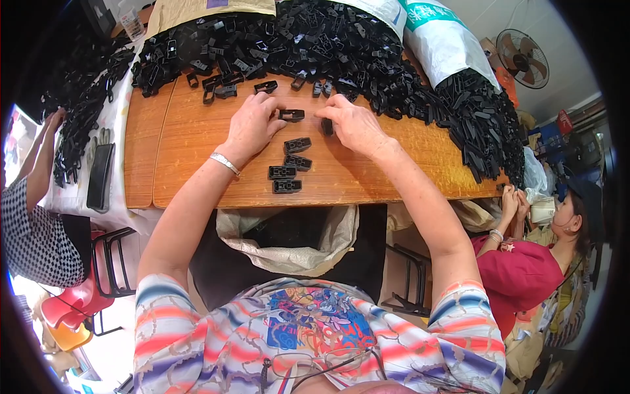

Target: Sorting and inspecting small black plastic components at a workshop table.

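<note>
My left hand (252,125) is closed at the thumb and fingertips on the end of a black plastic housing (293,115), a small rectangular frame with an opening. To its right, my right hand (357,128) pinches a darker small black plastic piece (327,127) near the tabletop. The two pieces are apart. Between my forearms, several assembled-looking black plastic parts (286,186) lie in a loose column running toward the table's near edge. Just beyond my fingers are a loose black frame (266,87) and a pair of small black pieces (321,88).
A big heap of black plastic parts (308,39) covers the far side of the wooden table (197,151). A white sack (453,46) spills longer black pieces (479,125) at right. Below the near edge hangs an open woven sack (289,259). People work at both sides.
</note>
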`<state>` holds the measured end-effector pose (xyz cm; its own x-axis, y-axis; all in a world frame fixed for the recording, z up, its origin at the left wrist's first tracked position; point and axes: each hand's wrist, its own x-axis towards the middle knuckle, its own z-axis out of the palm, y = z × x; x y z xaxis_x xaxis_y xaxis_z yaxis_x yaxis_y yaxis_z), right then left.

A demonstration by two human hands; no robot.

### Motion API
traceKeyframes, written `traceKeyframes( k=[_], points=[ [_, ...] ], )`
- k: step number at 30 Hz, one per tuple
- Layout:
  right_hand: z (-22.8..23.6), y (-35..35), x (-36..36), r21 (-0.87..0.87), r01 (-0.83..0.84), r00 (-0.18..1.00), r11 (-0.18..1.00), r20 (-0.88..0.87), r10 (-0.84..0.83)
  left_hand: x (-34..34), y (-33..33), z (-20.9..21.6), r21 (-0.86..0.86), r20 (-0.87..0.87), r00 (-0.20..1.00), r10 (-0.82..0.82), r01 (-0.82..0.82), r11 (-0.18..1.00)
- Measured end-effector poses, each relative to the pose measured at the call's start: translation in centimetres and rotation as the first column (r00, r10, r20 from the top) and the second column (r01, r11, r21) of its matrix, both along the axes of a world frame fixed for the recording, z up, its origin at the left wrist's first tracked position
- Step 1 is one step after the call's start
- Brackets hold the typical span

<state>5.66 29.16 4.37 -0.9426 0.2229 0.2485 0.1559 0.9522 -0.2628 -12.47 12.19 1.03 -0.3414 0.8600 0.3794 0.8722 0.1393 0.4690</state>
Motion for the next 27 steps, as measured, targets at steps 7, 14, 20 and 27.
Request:
traceKeyframes(
  k=[7,14,20,27],
  points=[
    [-0.6,0.7,-0.9,-0.016,-0.022,0.999,1.000,-0.043,0.022,0.2,0.2,0.0,-0.028,0.033,0.999,0.017,-0.016,0.999],
    [-1.5,-2.2,-4.7,-0.090,0.039,0.983,0.995,-0.175,-0.054,-0.1,0.5,-0.4,-0.036,0.056,0.998,0.034,-0.032,0.999],
    [-1.4,-2.2,-5.5,-0.017,0.050,0.998,0.999,-0.038,-0.051,-0.2,0.5,-0.4,-0.026,0.116,0.993,0.036,-0.033,0.999],
    [-1.8,-2.6,-5.3,-0.039,0.077,0.997,0.996,-0.009,-0.078,-0.7,1.7,1.2,-0.181,0.271,0.952,0.139,-0.091,0.979]
  ],
)
